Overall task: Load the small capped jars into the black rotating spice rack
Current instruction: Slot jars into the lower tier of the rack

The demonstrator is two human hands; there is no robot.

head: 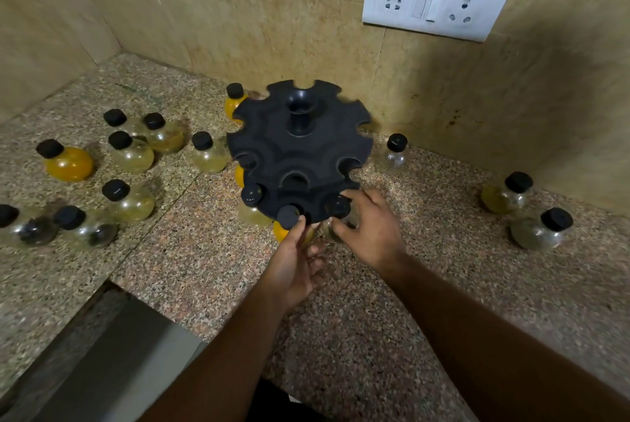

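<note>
The black rotating spice rack (300, 149) stands on the granite counter near the back wall. Its lower tier holds three black-capped jars along the front edge. The leftmost of them (252, 195) sits in its notch untouched. My left hand (296, 261) grips the middle one, a yellow-filled jar (288, 217), with the thumb against its cap. Around the clear jar (338, 206) in the notch just to the right, my right hand (370, 227) has its fingers closed. Several loose capped jars (129, 152) stand on the counter to the left.
Three more jars stand to the right (395, 152) (508, 193) (542, 229), and a yellow one (235, 101) is behind the rack. A white switchboard (436, 2) hangs on the wall. The counter edge (112, 282) drops off at the lower left.
</note>
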